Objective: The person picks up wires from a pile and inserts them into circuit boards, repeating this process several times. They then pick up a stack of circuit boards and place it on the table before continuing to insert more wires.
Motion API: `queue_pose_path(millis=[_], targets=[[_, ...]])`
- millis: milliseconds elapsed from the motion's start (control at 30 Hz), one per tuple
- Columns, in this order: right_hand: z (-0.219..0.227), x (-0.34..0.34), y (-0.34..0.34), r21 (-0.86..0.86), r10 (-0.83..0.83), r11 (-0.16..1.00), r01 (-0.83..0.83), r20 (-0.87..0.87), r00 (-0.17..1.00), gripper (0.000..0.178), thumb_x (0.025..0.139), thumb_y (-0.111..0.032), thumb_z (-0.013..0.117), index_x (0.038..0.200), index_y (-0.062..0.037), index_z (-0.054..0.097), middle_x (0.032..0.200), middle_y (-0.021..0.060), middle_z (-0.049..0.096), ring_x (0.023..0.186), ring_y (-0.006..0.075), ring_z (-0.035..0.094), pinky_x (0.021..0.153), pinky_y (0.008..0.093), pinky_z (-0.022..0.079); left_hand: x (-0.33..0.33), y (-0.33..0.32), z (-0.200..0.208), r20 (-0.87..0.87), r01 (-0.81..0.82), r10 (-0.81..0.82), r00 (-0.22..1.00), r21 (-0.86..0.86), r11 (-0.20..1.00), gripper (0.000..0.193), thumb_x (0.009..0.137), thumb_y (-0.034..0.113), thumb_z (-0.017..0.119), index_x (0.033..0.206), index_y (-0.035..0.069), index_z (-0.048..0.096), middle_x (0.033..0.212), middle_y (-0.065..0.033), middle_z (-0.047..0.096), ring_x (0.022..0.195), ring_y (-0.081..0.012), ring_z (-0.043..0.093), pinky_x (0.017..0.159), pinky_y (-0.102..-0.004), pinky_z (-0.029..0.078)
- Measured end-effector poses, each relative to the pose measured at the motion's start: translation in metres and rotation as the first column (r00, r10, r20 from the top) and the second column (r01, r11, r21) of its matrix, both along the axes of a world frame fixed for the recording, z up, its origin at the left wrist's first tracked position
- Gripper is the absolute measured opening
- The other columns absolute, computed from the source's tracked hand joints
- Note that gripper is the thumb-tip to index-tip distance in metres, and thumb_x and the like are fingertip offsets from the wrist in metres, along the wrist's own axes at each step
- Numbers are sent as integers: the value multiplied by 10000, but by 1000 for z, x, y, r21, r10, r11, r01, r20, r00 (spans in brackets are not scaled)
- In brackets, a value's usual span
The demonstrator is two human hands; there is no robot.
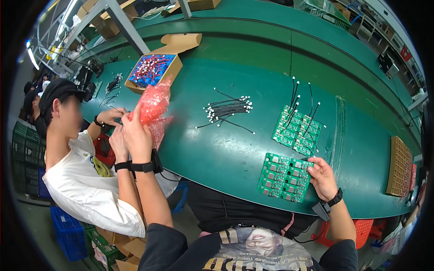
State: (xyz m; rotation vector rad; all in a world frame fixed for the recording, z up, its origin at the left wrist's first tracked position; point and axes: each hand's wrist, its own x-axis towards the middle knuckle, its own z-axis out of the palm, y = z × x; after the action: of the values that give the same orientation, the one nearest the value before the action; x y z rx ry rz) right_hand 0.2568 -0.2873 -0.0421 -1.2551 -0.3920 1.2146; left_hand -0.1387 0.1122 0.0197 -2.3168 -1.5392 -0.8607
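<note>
My left hand (139,139) is raised at the left with its fingers closed on pink bubble wrap (156,106), which is crumpled and partly hides the table edge. A co-worker's hand (118,143) is right beside it. At the right, my right hand (323,177) pinches the right edge of a green circuit board panel (281,177), which lies near the table's front edge. Just beyond, a second circuit board panel (296,131) has black cables with white connectors standing up from it.
A bundle of black cables (228,109) lies mid-table. An open cardboard box (177,70) holds blue and red wired parts at the far left. The co-worker in a white shirt (92,194) sits close on my left. A brown gridded tray (398,167) stands at the right end.
</note>
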Motion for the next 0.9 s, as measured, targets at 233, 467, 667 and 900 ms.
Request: queue_pose_path(millis=[233, 467, 667, 900], targets=[[11, -4, -7, -7, 4, 1000, -4, 11, 1000, 480, 1056, -94, 569, 1513, -12, 444, 1421, 142, 599, 1267, 222, 613, 1091, 407, 492, 10, -1, -25, -253, -64, 15, 967, -185, 981, 495, 850, 60, 666, 1342, 112, 652, 1336, -238, 587, 1189, -456, 592, 969, -489, 532], [32, -14, -9, -17, 17, 1000, -15, 130, 991, 574, 1027, -85, 584, 1563, 7, 401, 1457, 143, 556, 1310, 205, 562, 1119, 380, 442, 42, -20, -52, -284, 39, -63, 957, -88, 995, 442, 883, 287, 723, 1279, 97, 671, 1308, -226, 612, 1169, -446, 611, 928, -507, 554], [23, 2, -16, -233, 196, 968, -88, 493, 848, 536, 987, -57, 649, 1499, -20, 494, 1168, 54, 639, 1002, 121, 629, 916, 293, 514, 55, 21, -43, -201, -17, -56, 978, -345, 939, 463, 841, 387, 765, 1147, 58, 654, 1178, -212, 657, 1039, -457, 677, 830, -568, 573], [41, -1, -4, -297, 293, 952, -79, 800, 524, 468, 900, -54, 756, 1345, -20, 613, 1006, 58, 618, 726, 116, 594, 672, 267, 512, 52, 34, -37, -68, -77, 53, 996, -421, 904, 452, 845, 391, 763, 1115, 55, 630, 1084, -221, 713, 938, -460, 703, 834, -563, 562]])
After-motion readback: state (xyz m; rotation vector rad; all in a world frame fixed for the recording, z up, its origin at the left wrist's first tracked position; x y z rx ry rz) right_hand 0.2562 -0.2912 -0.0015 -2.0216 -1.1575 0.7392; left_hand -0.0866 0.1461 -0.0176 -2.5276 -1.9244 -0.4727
